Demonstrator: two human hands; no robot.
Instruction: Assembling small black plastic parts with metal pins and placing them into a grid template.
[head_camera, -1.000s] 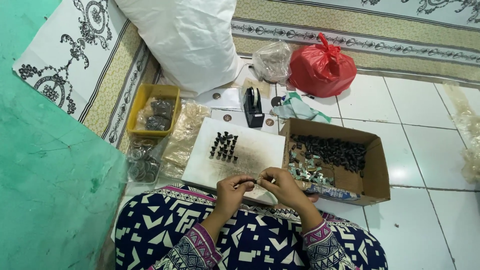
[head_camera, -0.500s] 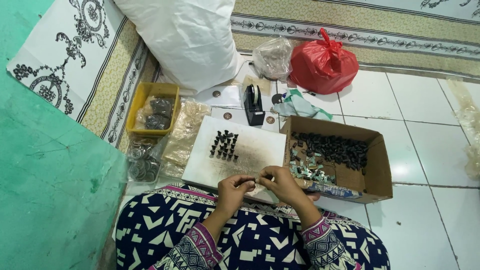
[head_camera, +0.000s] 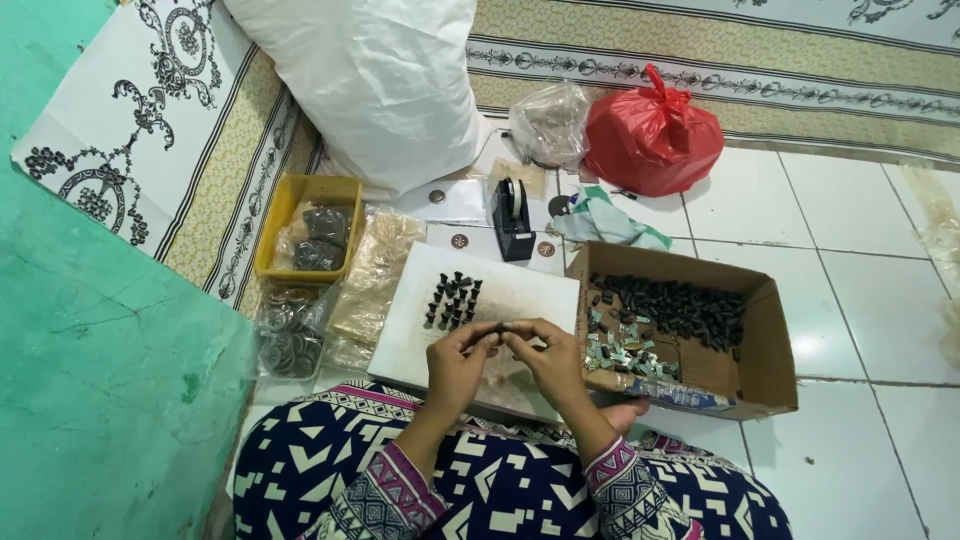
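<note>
Both your hands meet at lower centre of the frame. Left hand (head_camera: 458, 362) and right hand (head_camera: 552, 362) each pinch one end of a small dark part (head_camera: 497, 328), held just above the near edge of the white board (head_camera: 520, 295). Fingers closed on it, thumbs and forefingers only. The part looks tiny, light and stiff, probably hard plastic or metal; slippery enough to drop, so hold it at the ends by the fingertips as you do. Finer detail is too small to tell.

On the board, upper left of your hands, a cluster of upright dark pieces (head_camera: 452, 299). Right of the board, cardboard box (head_camera: 770, 330) with loose dark pieces and small shiny bits. Centre top: black tape dispenser (head_camera: 513, 219). Left: yellow tray (head_camera: 282, 230). Upper right: red plastic bag (head_camera: 652, 135).
</note>
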